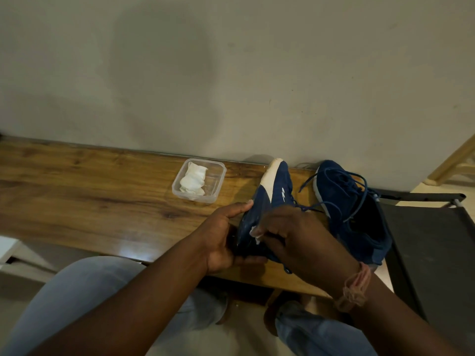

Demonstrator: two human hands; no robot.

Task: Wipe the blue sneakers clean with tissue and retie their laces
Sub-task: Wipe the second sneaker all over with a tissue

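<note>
Plastic tub (218,176) by the tabletop's (77,181) back edge holds spare tissue (193,181). Your left hand (223,237) grips one sneaker (272,199); your right hand (300,235) pinches a tissue wad (255,233) against it. Other sneaker (359,217), right edge, lies unlaced: wiping underway, tying undone.

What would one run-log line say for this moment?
left hand: holds tilted sneaker | right hand: wipes it with tissue | second sneaker: on table, unlaced
</note>
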